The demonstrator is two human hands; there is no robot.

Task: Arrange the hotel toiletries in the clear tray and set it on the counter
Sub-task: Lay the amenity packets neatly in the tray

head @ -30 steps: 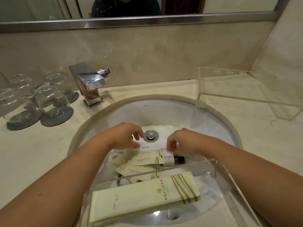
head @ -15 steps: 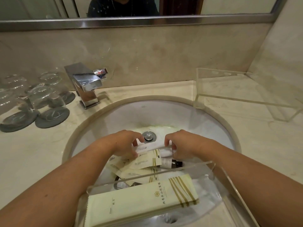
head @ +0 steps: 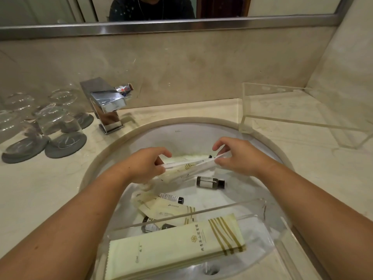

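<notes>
My left hand (head: pixel 146 166) and my right hand (head: pixel 236 156) pinch the two ends of a stack of long cream toiletry packets (head: pixel 187 167), lifted above the white sink basin (head: pixel 181 136). Below them in the basin lie a dark bottle (head: pixel 210 182), a second small bottle (head: pixel 171 198), another dark bottle (head: pixel 153 227) and loose cream sachets (head: pixel 161 209). The clear tray (head: pixel 262 211) sits over the near edge of the sink and holds a wide cream packet (head: pixel 175 245).
A chrome faucet (head: pixel 107 106) stands behind the basin. Upturned glasses (head: pixel 56 122) on grey coasters (head: pixel 65 144) fill the left counter. A second clear acrylic stand (head: pixel 298 116) sits on the right counter by the wall. A mirror runs above the backsplash.
Both hands have risen out of the pile with the long packets pinched between them. The bottles and sachets that lay under the hands now show in the basin.
</notes>
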